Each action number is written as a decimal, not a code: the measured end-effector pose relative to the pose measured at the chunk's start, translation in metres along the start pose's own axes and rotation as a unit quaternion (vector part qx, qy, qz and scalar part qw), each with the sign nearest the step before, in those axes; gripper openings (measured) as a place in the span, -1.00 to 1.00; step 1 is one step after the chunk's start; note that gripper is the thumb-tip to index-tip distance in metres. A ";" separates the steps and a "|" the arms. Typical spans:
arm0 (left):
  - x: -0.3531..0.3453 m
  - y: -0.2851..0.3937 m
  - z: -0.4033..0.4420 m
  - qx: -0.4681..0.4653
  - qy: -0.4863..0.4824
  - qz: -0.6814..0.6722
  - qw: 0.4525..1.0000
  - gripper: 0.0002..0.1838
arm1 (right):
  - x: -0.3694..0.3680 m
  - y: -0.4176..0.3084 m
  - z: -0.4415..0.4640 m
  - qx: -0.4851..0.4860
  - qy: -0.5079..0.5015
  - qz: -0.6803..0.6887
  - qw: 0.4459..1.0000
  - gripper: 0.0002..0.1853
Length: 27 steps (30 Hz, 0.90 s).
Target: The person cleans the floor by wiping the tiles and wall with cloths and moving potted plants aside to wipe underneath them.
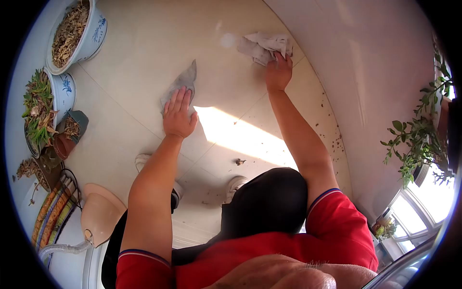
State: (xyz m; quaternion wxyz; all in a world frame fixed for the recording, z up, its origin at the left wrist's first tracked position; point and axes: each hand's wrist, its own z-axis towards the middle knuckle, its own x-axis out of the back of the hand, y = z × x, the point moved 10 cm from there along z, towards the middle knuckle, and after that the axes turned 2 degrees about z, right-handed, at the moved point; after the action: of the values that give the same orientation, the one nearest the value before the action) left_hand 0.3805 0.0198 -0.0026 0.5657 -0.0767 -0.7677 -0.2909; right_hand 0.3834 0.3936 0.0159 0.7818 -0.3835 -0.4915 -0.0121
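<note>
Two cloths lie on the cream tiled floor (139,43): one thin grey cloth (186,76) at centre beneath the left hand (179,113), laid flat with fingers extended, and one crumpled off-white cloth (264,45) far right, touched by the right hand (279,72), whose grip cannot be told. Two round white pots with blue decoration (97,31) stand left; one small brown clump (239,162) and scattered dark debris (338,143) along the right obstruct the floor.

Matt cloth rag (185,77), smooth glossy tiles (130,58)
</note>
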 end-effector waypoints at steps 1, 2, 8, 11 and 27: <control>0.002 0.000 0.000 0.002 -0.003 -0.005 1.000 -0.21 | 0.009 0.011 0.001 -0.046 0.033 0.057 0.997 -0.40; 0.003 -0.001 0.002 0.003 -0.004 -0.007 1.000 -0.21 | 0.014 0.015 0.009 -0.051 0.052 0.060 0.996 -0.41; 0.003 -0.002 0.001 0.000 -0.006 -0.029 1.000 -0.24 | 0.016 -0.061 0.067 0.026 0.071 -0.037 0.996 -0.43; 0.002 -0.004 0.001 -0.004 0.001 -0.038 0.999 -0.23 | -0.038 -0.028 0.081 0.008 -0.024 -0.114 0.993 -0.53; 0.010 -0.006 -0.011 0.019 -0.006 -0.079 0.997 -0.24 | -0.174 -0.191 0.107 0.140 -0.282 -0.252 0.915 -0.13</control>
State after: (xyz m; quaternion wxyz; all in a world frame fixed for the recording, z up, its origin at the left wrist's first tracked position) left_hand 0.3835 0.0073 0.0061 0.5376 -0.0073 -0.7802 -0.3198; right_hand 0.1364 0.2619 0.0166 0.6271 -0.1209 -0.7689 -0.0315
